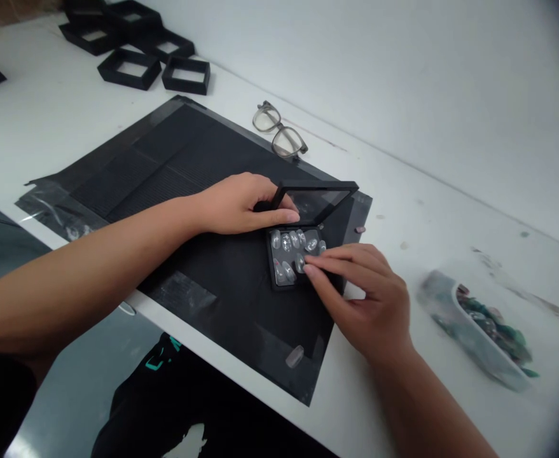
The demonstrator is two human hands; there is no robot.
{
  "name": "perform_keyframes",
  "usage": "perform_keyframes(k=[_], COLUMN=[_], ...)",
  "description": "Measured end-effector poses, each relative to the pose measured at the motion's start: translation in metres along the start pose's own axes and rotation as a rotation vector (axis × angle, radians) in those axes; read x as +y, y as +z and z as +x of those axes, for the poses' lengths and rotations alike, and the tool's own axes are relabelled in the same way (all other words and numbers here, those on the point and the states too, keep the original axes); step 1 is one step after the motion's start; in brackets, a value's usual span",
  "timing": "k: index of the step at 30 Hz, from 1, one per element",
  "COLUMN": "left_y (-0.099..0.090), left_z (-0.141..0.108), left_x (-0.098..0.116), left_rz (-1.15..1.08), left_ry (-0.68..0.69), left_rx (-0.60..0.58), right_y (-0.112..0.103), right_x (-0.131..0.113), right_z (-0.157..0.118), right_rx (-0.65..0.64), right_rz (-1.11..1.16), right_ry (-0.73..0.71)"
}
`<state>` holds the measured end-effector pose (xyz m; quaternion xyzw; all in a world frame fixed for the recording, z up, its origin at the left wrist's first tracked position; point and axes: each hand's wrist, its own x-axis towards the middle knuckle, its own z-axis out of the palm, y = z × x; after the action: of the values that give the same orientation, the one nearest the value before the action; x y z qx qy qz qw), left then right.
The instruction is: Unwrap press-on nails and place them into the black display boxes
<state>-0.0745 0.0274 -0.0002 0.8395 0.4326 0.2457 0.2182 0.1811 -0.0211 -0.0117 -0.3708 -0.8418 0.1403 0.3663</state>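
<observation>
A small black case (pixel 273 280) stands with its clear-windowed lid (pixel 346 191) raised, on a black mat (pixel 231 280). Several glossy, translucent false nails lie inside in rough rows. My left hand (pixel 241 205) grips the left side of the lid, thumb in front and the other fingers partly hidden behind the frame. With thumb and forefinger pinched, my right hand (pixel 372 296) holds a false nail (pixel 300 263) at the tray's right part. One loose clear nail (pixel 295 356) rests near the mat's front corner.
Eyeglasses (pixel 286 141) lie at the mat's back edge. Several black frames (pixel 186 75) sit at the back left. A translucent container (pixel 455 318) of dark green and reddish pieces stands right of my right hand. A white wall (pixel 379 83) rises behind the table.
</observation>
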Motion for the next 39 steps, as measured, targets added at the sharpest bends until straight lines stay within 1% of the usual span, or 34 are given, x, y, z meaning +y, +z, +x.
perform_keyframes(k=[3,8,12,17,21,25,28,31,34,37,39], left_y=[0.0,0.0,0.001,0.001,0.0,0.0,0.0,0.0,-0.001,-0.001,-0.001], left_z=[0.0,-0.001,0.0,0.0,0.0,-0.001,-0.001,-0.001,-0.001,0.0,0.0], left_x=[0.0,0.002,0.002,0.002,0.004,0.004,0.004,0.003,0.003,0.004,0.005], left_rz=[0.001,0.0,0.009,0.004,-0.002,-0.005,-0.005,0.001,0.0,-0.005,-0.007], left_ry=[0.01,-0.026,-0.034,-0.027,-0.04,-0.061,-0.061,-0.052,-0.042,-0.049,-0.049], left_rx=[-0.005,-0.007,-0.012,-0.012,-0.014,-0.023,-0.016,-0.015,-0.027,-0.03,-0.028], right_y=[0.0,0.005,0.007,0.007,0.008,0.005,0.0,-0.004,-0.006,-0.007,-0.008], right_x=[0.006,0.015,0.018,0.019,0.017,0.015,0.013,0.012,0.012,0.013,0.014], right_z=[0.0,0.002,0.003,0.005,0.008,0.005,0.002,0.001,0.001,0.001,0.001], right_rx=[0.069,-0.004,0.008,-0.04,-0.05,-0.052,-0.08,-0.108,-0.103,-0.109,-0.124], right_rz=[-0.108,-0.171,-0.154,-0.112,-0.102,-0.081,-0.08,-0.092,-0.097,-0.072,-0.037], right_ry=[0.05,0.073,0.093,0.129,0.154,0.165,0.167,0.123,0.035,-0.044,-0.061])
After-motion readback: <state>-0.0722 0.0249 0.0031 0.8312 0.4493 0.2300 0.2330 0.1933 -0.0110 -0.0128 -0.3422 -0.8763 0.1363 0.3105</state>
